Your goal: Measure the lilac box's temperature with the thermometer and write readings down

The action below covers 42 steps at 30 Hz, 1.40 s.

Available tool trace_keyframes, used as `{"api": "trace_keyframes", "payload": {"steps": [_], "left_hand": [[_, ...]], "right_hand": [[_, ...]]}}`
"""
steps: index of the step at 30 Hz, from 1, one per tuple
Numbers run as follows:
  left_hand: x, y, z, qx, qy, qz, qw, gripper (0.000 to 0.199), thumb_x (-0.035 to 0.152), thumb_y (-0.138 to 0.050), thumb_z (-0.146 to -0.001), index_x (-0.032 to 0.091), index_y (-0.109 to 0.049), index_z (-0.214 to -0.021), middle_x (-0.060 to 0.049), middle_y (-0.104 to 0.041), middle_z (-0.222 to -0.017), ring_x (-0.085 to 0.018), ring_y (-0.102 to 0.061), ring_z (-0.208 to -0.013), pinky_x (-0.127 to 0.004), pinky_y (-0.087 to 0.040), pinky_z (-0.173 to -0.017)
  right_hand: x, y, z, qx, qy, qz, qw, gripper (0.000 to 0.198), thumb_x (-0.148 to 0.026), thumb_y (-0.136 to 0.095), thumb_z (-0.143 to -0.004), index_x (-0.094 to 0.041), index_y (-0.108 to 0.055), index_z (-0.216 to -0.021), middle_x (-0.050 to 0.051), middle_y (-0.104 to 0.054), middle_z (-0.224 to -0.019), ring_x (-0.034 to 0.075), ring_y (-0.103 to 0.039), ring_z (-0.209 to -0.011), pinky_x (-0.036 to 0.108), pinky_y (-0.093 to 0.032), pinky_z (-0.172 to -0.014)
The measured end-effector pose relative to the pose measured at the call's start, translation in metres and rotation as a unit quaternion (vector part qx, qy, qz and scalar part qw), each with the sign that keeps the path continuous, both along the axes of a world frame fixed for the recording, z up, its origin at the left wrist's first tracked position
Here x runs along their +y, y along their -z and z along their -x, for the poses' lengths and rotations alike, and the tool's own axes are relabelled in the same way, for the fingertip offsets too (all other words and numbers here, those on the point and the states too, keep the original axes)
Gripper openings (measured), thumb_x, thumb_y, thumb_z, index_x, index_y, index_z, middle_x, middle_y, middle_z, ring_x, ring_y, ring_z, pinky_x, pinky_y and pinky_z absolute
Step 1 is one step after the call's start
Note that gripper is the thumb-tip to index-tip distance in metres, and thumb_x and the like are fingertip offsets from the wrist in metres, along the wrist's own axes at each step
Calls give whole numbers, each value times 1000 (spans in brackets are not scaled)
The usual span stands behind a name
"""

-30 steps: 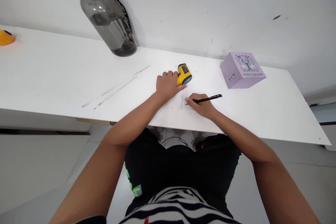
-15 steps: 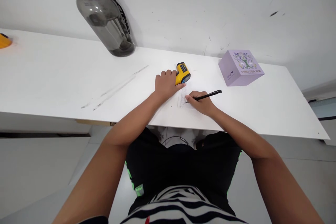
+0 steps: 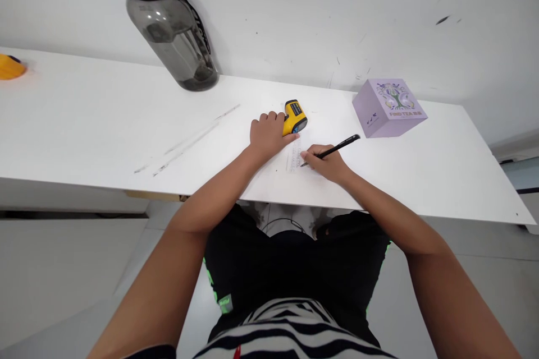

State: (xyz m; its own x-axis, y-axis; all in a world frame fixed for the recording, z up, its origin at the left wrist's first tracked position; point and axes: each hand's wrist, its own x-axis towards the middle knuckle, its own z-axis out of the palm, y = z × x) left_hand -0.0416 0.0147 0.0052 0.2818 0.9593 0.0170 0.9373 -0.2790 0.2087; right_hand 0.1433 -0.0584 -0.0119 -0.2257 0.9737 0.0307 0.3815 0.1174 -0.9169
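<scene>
My left hand (image 3: 268, 136) lies on the white table, its fingers wrapped round the handle of a yellow and black infrared thermometer (image 3: 295, 116). Its thumb rests near the small screen end. In my right hand (image 3: 327, 162) is a slim black pen (image 3: 343, 143), pinched near its point and slanting up to the right. The pen's tip meets the surface beside a block of small grey handwriting (image 3: 293, 158) just below my left thumb. Whether that writing is on paper or on the tabletop itself, I cannot tell.
A large grey water bottle (image 3: 181, 50) stands at the back left against the wall. To the right sits a lilac tea box (image 3: 389, 109). A yellow object (image 3: 10, 67) is cut off at the left edge. Dark smudges (image 3: 189, 143) streak the white table (image 3: 84, 123).
The pen's upper end has swung up and away from me, and my right hand has shifted slightly. My left hand keeps its grip. The whole view has drifted slightly.
</scene>
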Motion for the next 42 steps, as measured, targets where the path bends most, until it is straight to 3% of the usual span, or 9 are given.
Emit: {"api": "trace_keyframes", "payload": {"steps": [6,14,18,22,25,29,34,37,42], "left_hand": [[-2,-1,0,5,-3,0,1000,65,66,-55,-92,23,-52,-140,-15,-60,-139,-35,-54,-124,-43,-45,-97],[-3,-3,1,3,1,-6,1000,63,67,-54,-92,22,-54,-137,-15,-61,-138,-35,-55,-124,-43,-45,-96],[-3,-3,1,8,1,-7,1000,61,66,-52,-94,22,-53,-137,-14,-61,-137,-34,-56,-124,-42,-45,-96],[-2,-1,2,13,5,-14,1000,61,64,-54,-94,20,-54,-138,-14,-62,-137,-35,-56,-123,-44,-46,-96],[-2,-2,4,10,6,-16,1000,61,64,-55,-94,22,-54,-138,-14,-63,-137,-35,-57,-123,-43,-46,-94],[-2,-2,7,0,9,-9,1000,62,63,-60,-93,23,-54,-139,-13,-63,-139,-36,-58,-123,-43,-47,-93],[0,0,9,-11,16,-16,1000,63,62,-63,-91,20,-56,-138,-14,-65,-134,-37,-60,-120,-44,-48,-88],[1,0,11,-21,23,-24,999,60,60,-65,-91,21,-58,-135,-15,-66,-132,-36,-62,-115,-42,-47,-83],[1,0,14,-37,24,-22,999,56,57,-69,-89,22,-61,-132,-14,-67,-129,-35,-64,-112,-41,-46,-80]], "right_hand": [[7,1,-4,134,20,66,989,63,-81,-66,-79,-18,-65,-79,-2,-57,-53,8,-38,-41,24,-28,-42],[4,0,-2,55,-31,51,997,59,-77,-64,-84,-18,-65,-85,0,-63,-62,8,-42,-47,23,-33,-45],[1,7,-2,3,-7,-81,997,55,-73,-50,-96,-20,-66,-95,3,-69,-72,15,-60,-60,28,-49,-57],[-1,13,-4,-144,36,-309,939,41,-58,-46,-103,-23,-67,-99,10,-72,-101,21,-70,-88,34,-58,-73],[3,16,-10,-227,71,-326,915,31,-43,-46,-105,-22,-65,-117,14,-66,-119,23,-70,-90,35,-60,-69],[11,18,-24,-288,152,-252,911,40,-24,-41,-100,-19,-52,-138,18,-55,-138,30,-67,-109,45,-62,-80],[17,14,-32,-366,108,-164,910,52,-13,-39,-94,-12,-51,-145,22,-57,-139,35,-65,-112,51,-60,-87],[19,6,-38,-350,102,-206,908,50,-23,-37,-100,-14,-51,-147,20,-60,-137,34,-63,-119,50,-58,-93],[29,-8,-84,-310,292,-326,844,58,-47,-49,-96,-19,-47,-148,20,-50,-148,38,-42,-144,64,-31,-120]]}}
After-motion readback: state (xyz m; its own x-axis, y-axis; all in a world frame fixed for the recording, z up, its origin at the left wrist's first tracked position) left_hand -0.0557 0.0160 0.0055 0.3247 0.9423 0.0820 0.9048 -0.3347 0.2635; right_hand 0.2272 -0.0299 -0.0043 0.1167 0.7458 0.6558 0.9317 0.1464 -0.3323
